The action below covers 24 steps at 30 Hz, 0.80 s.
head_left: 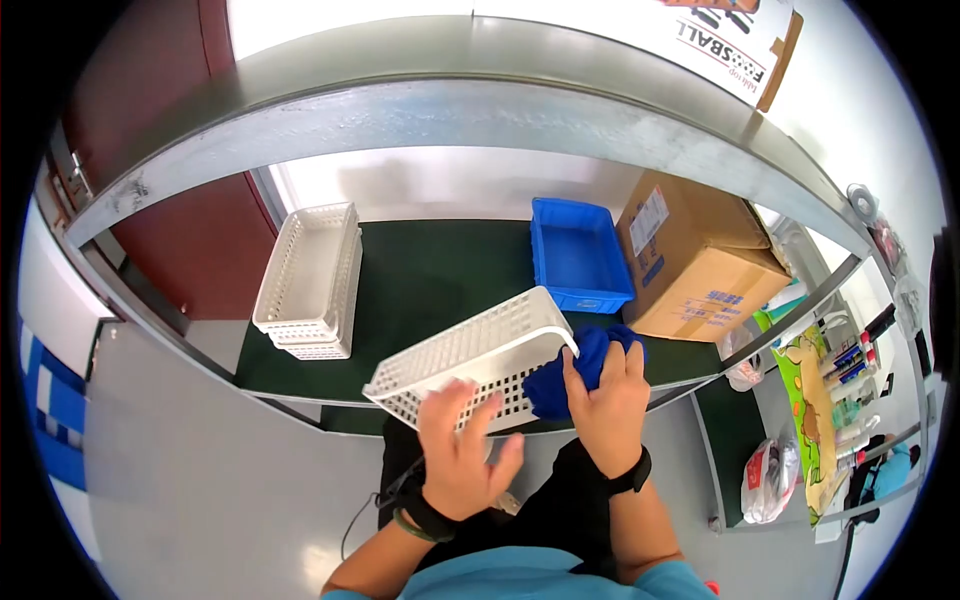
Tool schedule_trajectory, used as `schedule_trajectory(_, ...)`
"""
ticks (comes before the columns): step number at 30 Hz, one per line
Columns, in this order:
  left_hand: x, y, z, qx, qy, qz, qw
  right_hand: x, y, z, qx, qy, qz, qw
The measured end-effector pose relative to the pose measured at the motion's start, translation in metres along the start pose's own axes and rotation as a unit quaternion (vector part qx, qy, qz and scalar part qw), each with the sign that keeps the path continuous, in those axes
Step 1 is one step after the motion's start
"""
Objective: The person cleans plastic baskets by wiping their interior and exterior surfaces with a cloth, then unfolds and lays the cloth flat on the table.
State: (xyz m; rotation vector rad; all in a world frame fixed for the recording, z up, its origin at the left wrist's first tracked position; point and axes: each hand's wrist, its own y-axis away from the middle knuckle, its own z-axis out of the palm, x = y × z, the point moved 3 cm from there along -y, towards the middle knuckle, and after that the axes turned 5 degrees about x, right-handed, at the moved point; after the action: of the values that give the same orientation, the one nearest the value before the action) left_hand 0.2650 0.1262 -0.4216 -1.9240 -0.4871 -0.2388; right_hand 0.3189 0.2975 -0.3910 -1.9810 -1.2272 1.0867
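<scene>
A white perforated plastic basket (480,345) is tilted on its side at the front edge of the dark green shelf (430,270). My right hand (610,415) is closed on a dark blue cloth (548,390), bunched at the basket's right end. Part of the cloth overlaps the basket. My left hand (460,455) is in front of the basket's near side, fingers spread and slightly blurred, with nothing in it. Whether its fingertips touch the basket I cannot tell.
Stacked white baskets (310,270) stand on the shelf's left. A blue plastic bin (580,250) and a cardboard box (700,265) sit at the right. A metal shelf beam (480,115) crosses above. Bottles and a plastic bag (768,480) lie on the right-hand shelving.
</scene>
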Motion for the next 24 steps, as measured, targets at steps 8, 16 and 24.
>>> schedule_trajectory(8, 0.003, 0.008, 0.044, -0.205, 0.116, -0.019, 0.972, -0.003, 0.003, 0.001, -0.068, -0.137, 0.086, 0.985)
schedule_trajectory(16, -0.028, 0.004, 0.052, -0.032, 0.428, -0.328, 0.842, -0.023, 0.029, 0.007, -0.210, -0.359, 0.091, 0.905)
schedule_trajectory(24, -0.027, -0.008, 0.017, -0.039, 0.355, -0.380, 0.853, -0.019, 0.041, 0.011, -0.256, -0.548, 0.222, 0.765)
